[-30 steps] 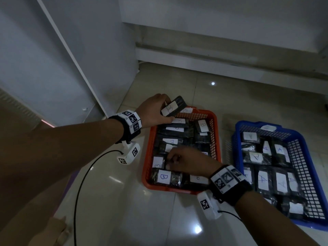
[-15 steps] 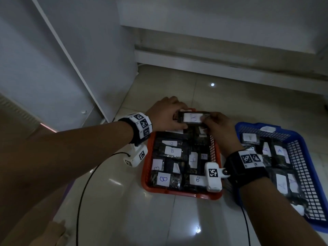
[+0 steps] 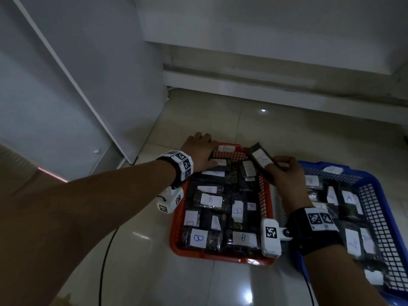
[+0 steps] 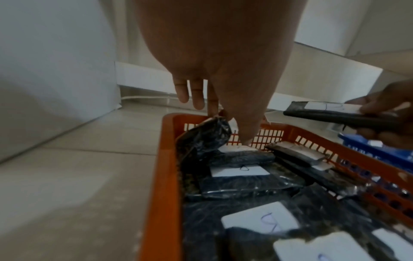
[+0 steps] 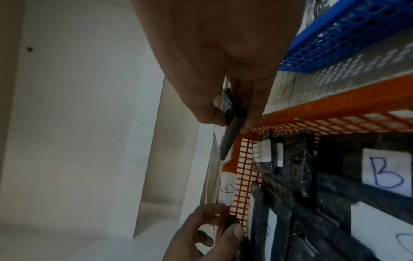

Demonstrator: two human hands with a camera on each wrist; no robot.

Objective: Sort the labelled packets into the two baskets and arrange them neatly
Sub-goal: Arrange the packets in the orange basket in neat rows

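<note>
An orange basket (image 3: 220, 256) (image 4: 165, 176) (image 5: 312, 106) holds several dark packets labelled B. To its right, a blue basket (image 3: 375, 195) (image 5: 335, 40) holds packets labelled A. My right hand (image 3: 273, 168) (image 5: 232, 116) pinches one dark packet (image 3: 260, 160) (image 4: 335, 114) with a white label, tilted above the orange basket's far right corner. My left hand (image 3: 198, 149) (image 4: 212, 106) lies over the far left corner. Its fingers are straight past the rim. The thumb presses a packet label beside a packet (image 4: 208, 134) leaning on the far wall.
A white B label (image 3: 227, 148) (image 5: 226, 189) hangs on the orange basket's far wall. A white cabinet panel (image 3: 88, 85) stands close on the left, a wall ledge (image 3: 265, 85) behind. A black cable (image 3: 106, 250) runs over the glossy tiled floor.
The packet went from my left hand to both hands and is now in my right hand alone, carried to the right. My left hand dropped to the basket's far left corner.
</note>
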